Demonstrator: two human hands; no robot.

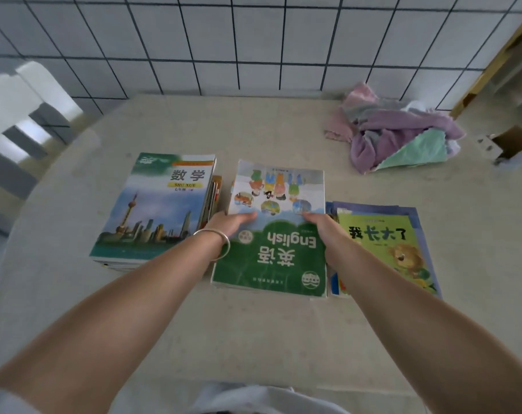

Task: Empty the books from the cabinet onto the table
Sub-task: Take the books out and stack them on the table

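In the middle of the frame both hands are meeting on the green English textbook (271,234), which is lying upside down to the viewer on top of a middle stack on the pale table (253,339). The left hand (228,224) is gripping the book's left edge, thumb lying across the cover and the remaining fingers going out of sight under that edge; a silver bangle (213,245) is sitting on its wrist. The right hand (321,224) is taking the right edge in the same way, thumb on the cover, other fingers hidden below. To the left of centre a maths textbook (155,207) is topping a thicker stack, and at the right a picture book with a lion (385,249) is capping a thin pile, just beside the middle one. The books are looking like soft-cover volumes with glossy fronts, so a stack is likely feeling moderately heavy, bending at the free corners and sliding cover on cover; taking it by both long edges with fingers under the bottom book seems the safest hold. A heap of pastel cloths (397,135) is lying at the upper right, a white chair (21,121) is standing at the upper left, and the cabinet is not showing anywhere.
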